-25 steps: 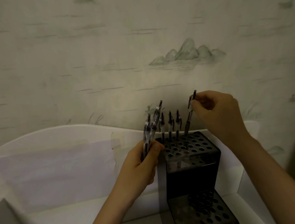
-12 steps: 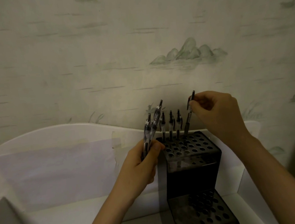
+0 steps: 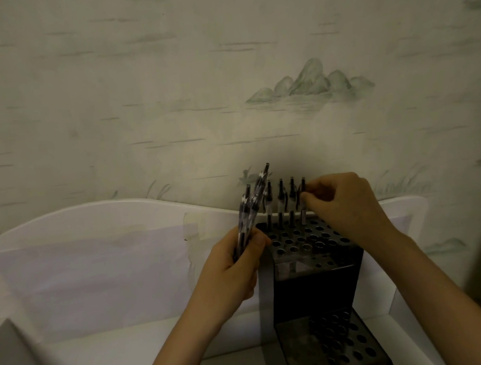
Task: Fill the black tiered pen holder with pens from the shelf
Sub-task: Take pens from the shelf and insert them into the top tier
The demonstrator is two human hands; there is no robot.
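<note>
We count four pens (image 3: pixel 281 202) upright in the black tiered pen holder (image 3: pixel 315 268) (back row); our right hand (image 3: pixel 347 205) pinches the fourth, our left hand (image 3: pixel 234 269) grips a bundle (image 3: pixel 250 210), on the white shelf (image 3: pixel 97 280) against painted wallpaper (image 3: pixel 168 87).

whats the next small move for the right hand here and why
Probably let go: the right hand pinches the top of a pen already seated in the holder's back row, level with its three neighbours, while the left hand holds more pens.

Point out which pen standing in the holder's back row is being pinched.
The rightmost pen of the four, pinched near its top by the right hand; the other three stand untouched.
</note>
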